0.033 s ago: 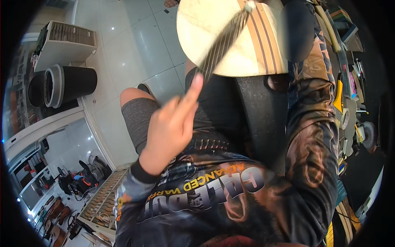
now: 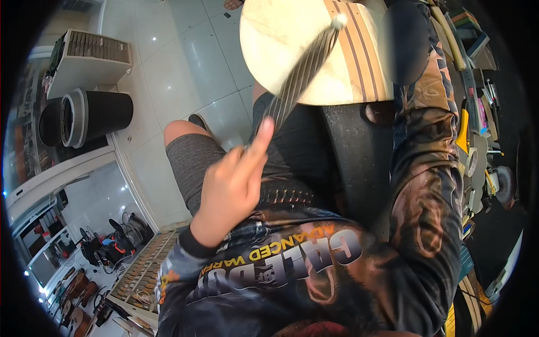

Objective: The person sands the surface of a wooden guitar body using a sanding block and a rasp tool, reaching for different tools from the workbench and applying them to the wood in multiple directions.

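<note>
1. One left hand [image 2: 229, 185] is grasping the lower end of a long striped tool [image 2: 303, 81], its index finger [image 2: 264, 135] pointing along it.
2. The tool is slanting across a pale wooden board [image 2: 281, 45]; whether they are touching, I cannot tell.
3. The right sleeve [image 2: 425, 151] is reaching toward the board's right side; its hand is hiding from view, grip unclear.

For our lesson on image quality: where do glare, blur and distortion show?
Head view: small bright glints on the floor; head view: the file looks slightly blurred; head view: the white frame at left bends near the picture's edge.
</note>
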